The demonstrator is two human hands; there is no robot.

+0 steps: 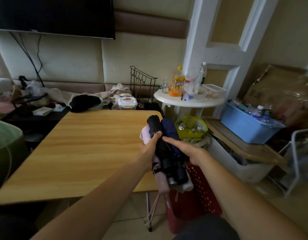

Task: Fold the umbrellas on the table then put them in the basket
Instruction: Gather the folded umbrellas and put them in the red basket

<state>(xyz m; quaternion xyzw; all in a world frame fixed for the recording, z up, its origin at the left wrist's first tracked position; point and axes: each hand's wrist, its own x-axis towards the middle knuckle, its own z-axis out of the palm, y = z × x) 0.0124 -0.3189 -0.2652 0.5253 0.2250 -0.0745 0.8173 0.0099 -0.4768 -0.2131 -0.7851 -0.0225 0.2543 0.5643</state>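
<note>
Now the folding looks done: three collapsed umbrellas, a pink umbrella (146,135), a black umbrella (155,129) and a navy umbrella (169,131), are bundled together over the desk's (90,144) right edge. The left hand (149,147) is clenched around the bundle; the right hand (189,151) cups its right side, fingers closed on the navy one. Directly below sits the red basket (200,193), on the floor beside the desk. I judge the next move is lowering the bundle handles-first into it. Dangling wrist straps may snag the rim; a yellow bag (193,127) crowds the far side.
</note>
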